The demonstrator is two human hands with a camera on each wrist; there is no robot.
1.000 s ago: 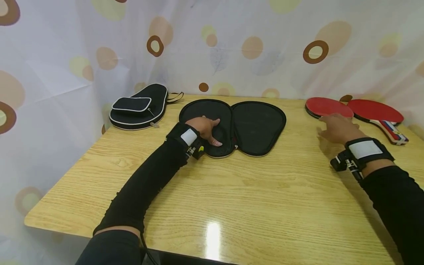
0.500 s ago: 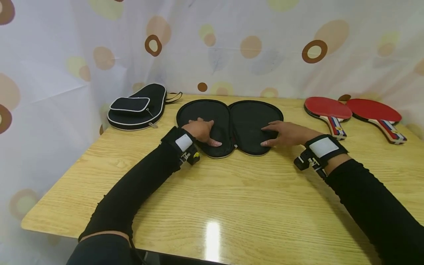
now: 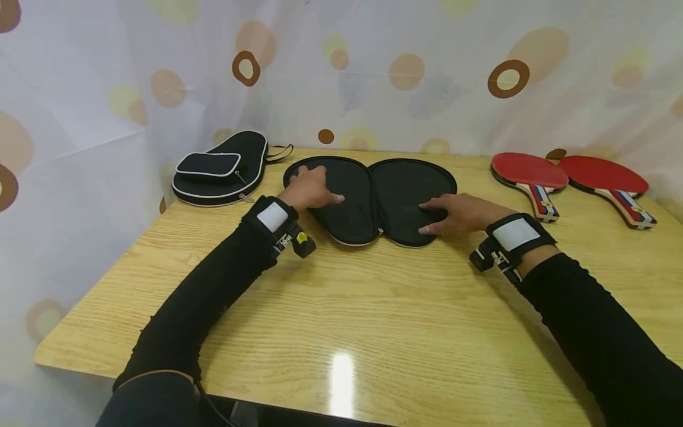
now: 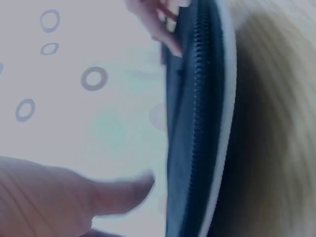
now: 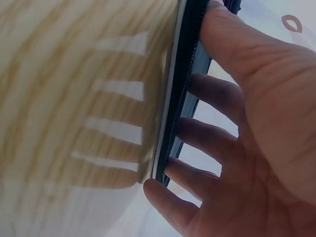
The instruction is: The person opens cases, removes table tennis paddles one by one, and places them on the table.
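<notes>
A black table tennis racket case (image 3: 349, 210) lies unzipped and spread flat, its two halves side by side. Over the outer part of its left half is my left hand (image 3: 308, 188), fingers spread and relaxed. The left wrist view shows the thumb (image 4: 118, 196) apart from the zipper edge (image 4: 197, 98); the other left fingers are mostly out of that view. My right hand (image 3: 460, 213) is at the outer edge of the right half (image 3: 408, 193). In the right wrist view its loosely extended fingers (image 5: 212, 136) touch the case's zippered rim, gripping nothing.
Two red table tennis rackets (image 3: 528, 169) lie at the back right, their handles pointing toward the front right. A zipped black case with white piping (image 3: 226, 187) sits at the back left. A patterned curtain (image 3: 368, 95) hangs behind the wooden table (image 3: 341, 314).
My right hand has come left from the rackets to the right half of the case, then stayed there. My left hand has risen and shifted left toward the case's outer edge.
</notes>
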